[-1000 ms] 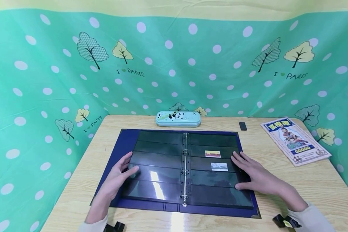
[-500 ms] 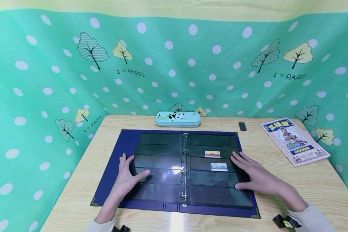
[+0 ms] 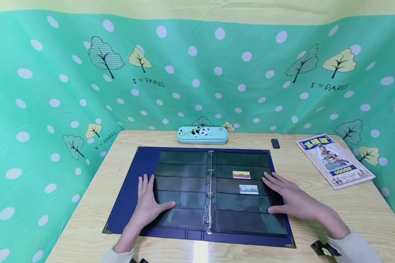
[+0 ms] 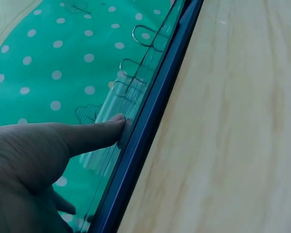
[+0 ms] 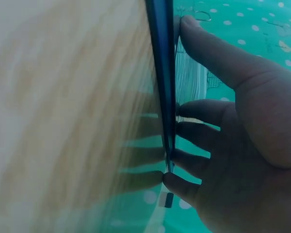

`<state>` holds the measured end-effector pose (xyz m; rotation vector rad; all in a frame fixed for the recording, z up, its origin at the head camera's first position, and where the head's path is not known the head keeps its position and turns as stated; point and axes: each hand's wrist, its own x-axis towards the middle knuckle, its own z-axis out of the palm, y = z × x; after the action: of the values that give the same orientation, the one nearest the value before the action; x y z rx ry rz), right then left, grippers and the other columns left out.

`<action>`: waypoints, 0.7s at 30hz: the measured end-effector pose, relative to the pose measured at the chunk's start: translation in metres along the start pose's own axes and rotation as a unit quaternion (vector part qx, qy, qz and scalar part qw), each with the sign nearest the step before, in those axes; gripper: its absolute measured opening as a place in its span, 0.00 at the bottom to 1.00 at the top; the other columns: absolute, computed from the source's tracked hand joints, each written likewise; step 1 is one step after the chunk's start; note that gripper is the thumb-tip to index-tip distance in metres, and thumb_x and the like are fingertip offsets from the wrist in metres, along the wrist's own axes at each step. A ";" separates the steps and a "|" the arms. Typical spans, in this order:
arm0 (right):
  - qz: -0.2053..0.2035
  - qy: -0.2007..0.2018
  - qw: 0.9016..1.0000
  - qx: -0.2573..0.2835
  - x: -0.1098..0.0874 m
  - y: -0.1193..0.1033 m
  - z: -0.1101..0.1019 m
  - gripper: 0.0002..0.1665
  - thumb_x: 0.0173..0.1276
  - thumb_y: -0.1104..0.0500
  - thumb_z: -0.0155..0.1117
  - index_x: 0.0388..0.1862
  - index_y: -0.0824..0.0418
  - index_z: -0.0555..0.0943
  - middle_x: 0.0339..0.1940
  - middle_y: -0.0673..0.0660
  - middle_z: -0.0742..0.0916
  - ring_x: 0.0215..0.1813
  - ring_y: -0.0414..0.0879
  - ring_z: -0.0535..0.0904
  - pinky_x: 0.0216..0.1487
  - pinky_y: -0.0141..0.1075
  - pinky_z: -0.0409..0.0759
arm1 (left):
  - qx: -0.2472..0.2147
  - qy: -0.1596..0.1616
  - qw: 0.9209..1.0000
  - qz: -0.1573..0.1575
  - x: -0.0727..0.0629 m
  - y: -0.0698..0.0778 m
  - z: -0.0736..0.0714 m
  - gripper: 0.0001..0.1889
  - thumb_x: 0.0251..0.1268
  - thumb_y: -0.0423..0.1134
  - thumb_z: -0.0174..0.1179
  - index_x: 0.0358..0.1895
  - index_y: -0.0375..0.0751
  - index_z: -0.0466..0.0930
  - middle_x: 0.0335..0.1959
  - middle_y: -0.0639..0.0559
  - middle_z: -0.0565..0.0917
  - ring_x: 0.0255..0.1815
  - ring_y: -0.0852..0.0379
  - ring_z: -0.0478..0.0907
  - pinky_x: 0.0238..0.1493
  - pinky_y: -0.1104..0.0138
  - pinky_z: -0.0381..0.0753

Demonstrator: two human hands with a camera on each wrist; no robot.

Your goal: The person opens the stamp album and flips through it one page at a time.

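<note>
A dark blue ring binder album (image 3: 129,190) lies spread on the table, its black pocket pages held by metal rings (image 3: 210,195). On the right page are two small stamps: a yellow-and-red one (image 3: 241,175) and, below it, a pale one (image 3: 248,189). My left hand (image 3: 145,210) rests at the left page's (image 3: 181,199) outer edge, thumb on the page and fingers extended over the blue cover. My right hand (image 3: 294,199) rests along the album's right edge, fingertips on the page; in the right wrist view its fingers (image 5: 201,138) are spread along that edge.
A light blue panda pencil case (image 3: 202,135) stands behind the album. A small black object (image 3: 275,143) and a colourful booklet (image 3: 335,160) lie to the right. A green dotted curtain (image 3: 197,73) hangs around the wooden table's (image 3: 95,186) back and sides.
My left hand has moved right and slightly down, its thumb now farther onto the page. The left page has settled flatter and its bright reflection is gone. My right hand stays put.
</note>
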<state>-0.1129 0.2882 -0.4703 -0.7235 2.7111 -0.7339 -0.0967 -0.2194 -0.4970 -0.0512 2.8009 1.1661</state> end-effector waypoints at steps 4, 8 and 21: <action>-0.011 0.014 1.000 -0.020 0.004 0.001 -0.004 0.57 0.71 0.35 0.78 0.86 0.65 0.70 0.87 0.71 0.69 0.85 0.77 0.61 0.75 0.77 0.66 | 0.022 -0.005 1.000 0.008 -0.001 0.000 0.000 0.71 0.55 0.55 0.86 0.88 0.23 0.46 0.90 0.24 0.33 0.90 0.27 0.20 0.85 0.27 0.34; -0.005 0.039 0.998 -0.039 0.011 0.006 -0.008 0.54 0.73 0.40 0.79 0.85 0.68 0.70 0.83 0.73 0.72 0.82 0.76 0.66 0.74 0.72 0.73 | 0.029 -0.011 0.999 0.012 -0.001 0.001 -0.001 0.70 0.57 0.56 0.85 0.88 0.23 0.46 0.90 0.24 0.33 0.90 0.27 0.21 0.84 0.27 0.34; 0.043 0.086 0.995 -0.009 0.040 0.035 -0.020 0.59 0.73 0.38 0.79 0.89 0.67 0.64 0.86 0.77 0.65 0.84 0.79 0.60 0.76 0.75 0.66 | 0.034 -0.016 0.999 0.005 -0.001 0.002 0.000 0.69 0.58 0.55 0.85 0.89 0.24 0.45 0.91 0.25 0.32 0.91 0.27 0.22 0.85 0.27 0.34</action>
<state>-0.1680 0.3025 -0.4757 -0.5672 2.8863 -0.7858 -0.0961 -0.2181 -0.4952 -0.0123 2.8146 1.0620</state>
